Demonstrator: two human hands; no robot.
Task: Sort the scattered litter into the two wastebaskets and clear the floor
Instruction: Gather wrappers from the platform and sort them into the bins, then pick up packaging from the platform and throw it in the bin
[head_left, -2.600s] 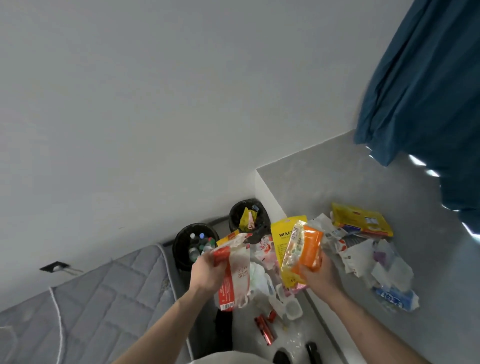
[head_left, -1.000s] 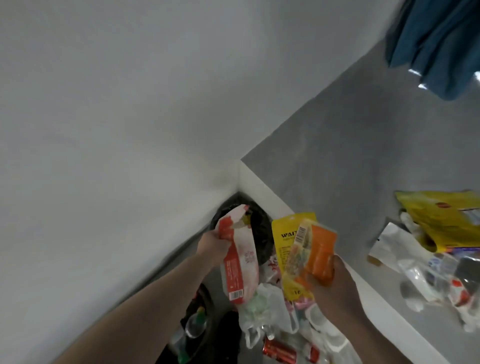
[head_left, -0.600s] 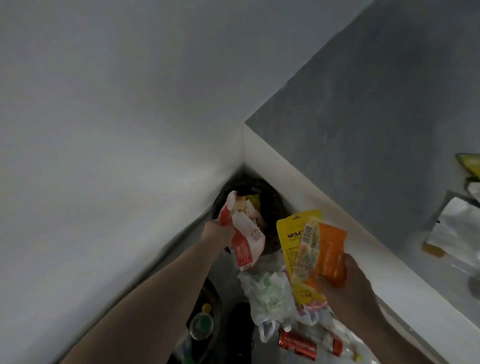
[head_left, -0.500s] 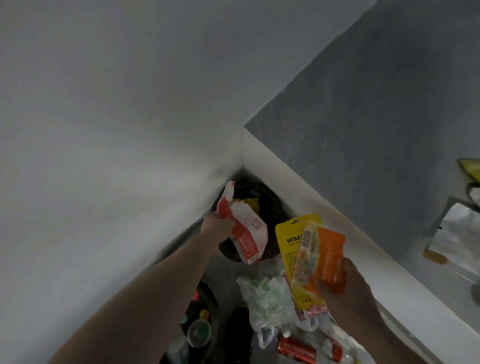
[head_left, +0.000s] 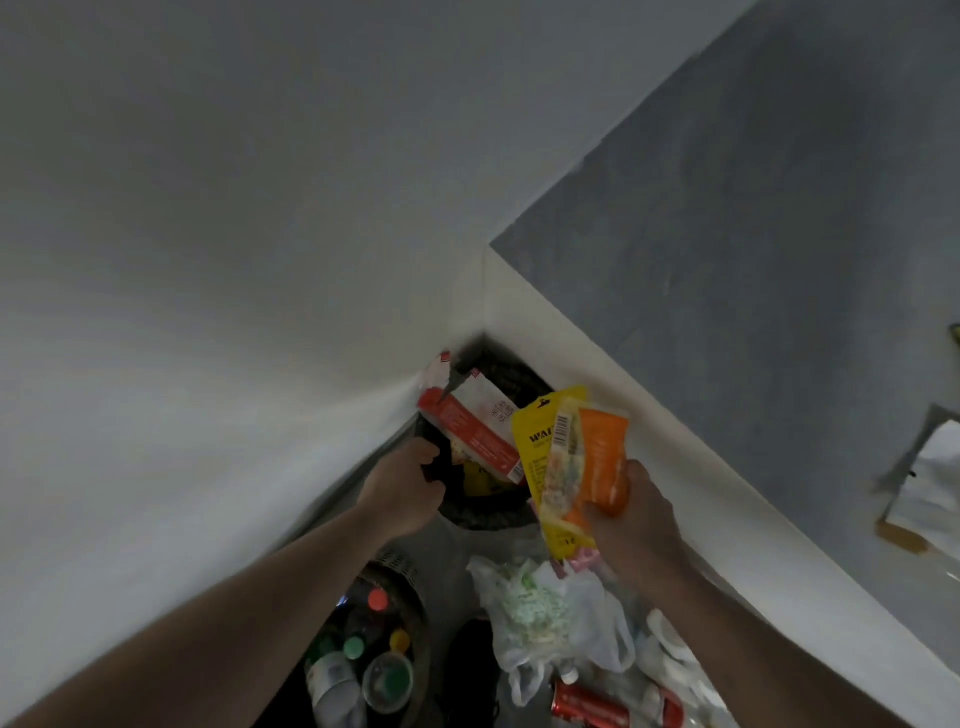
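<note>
A red and white wrapper (head_left: 470, 423) lies tilted in the far black wastebasket (head_left: 493, 512) in the wall corner, its top leaning on the wall. My left hand (head_left: 408, 486) hovers at that basket's near-left rim, fingers loosely curled, apart from the wrapper. My right hand (head_left: 636, 519) grips a bunch of packets: a yellow pouch (head_left: 535, 441) behind an orange one (head_left: 600, 457), held over the basket's right side. The near black wastebasket (head_left: 400, 564) holds several bottles and lids.
On the floor below my right hand lie a white plastic bag (head_left: 545, 613), a red can (head_left: 587, 706) and more white litter. A grey raised ledge (head_left: 753, 260) runs along the right, with white paper (head_left: 930, 488) on it.
My left hand carried the red and white wrapper to the corner basket and let it go there. The right hand followed with its packets. The view swung left, off the ledge litter.
</note>
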